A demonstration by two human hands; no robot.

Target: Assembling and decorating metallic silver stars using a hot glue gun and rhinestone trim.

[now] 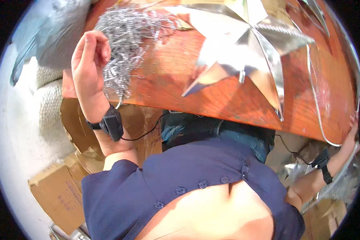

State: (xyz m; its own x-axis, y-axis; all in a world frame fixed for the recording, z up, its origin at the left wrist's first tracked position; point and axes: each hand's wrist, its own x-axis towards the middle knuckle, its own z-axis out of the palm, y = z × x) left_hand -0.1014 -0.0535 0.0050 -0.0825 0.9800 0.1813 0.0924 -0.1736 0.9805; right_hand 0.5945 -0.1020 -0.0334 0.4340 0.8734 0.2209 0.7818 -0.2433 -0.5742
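A dark blue buttoned cloth shirt (196, 180) filled the lower frame. The left hand (89, 64), loosely curled, touched shredded silver tinsel (126, 36) at upper left. Whether the right hand (353, 134) gripped the orange wooden table (228, 94) edge, I cannot tell.

a tangled heap of silver tinsel (126, 38) lies at the upper left of the frame on the near left corner of the reddish wooden table (212, 88), some strands hanging over its edge.

Right hand (353, 134) at far right edge mostly cut off by rim; grip unclear. Silver star (244, 48) top tip cropped at upper frame.
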